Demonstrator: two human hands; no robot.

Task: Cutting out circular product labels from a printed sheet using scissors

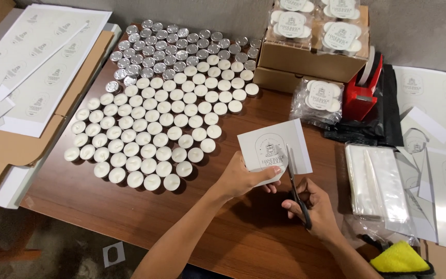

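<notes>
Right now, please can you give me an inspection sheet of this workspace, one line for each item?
Surface: brown wooden table, a bare patch near the hands.
Job's things: white printed card held by the left hand; scissors in the right hand, blades at the card's right edge.
Clutter: rows of white tealight candles, some showing metal cups; label sheets; cardboard boxes with packed candles; red tape dispenser; clear bags; yellow cloth.
Grippers: both hands are closed, each on its thing.
Cables: nothing seen.
Surroundings: grey wall behind; floor lower left with a paper scrap.
</notes>
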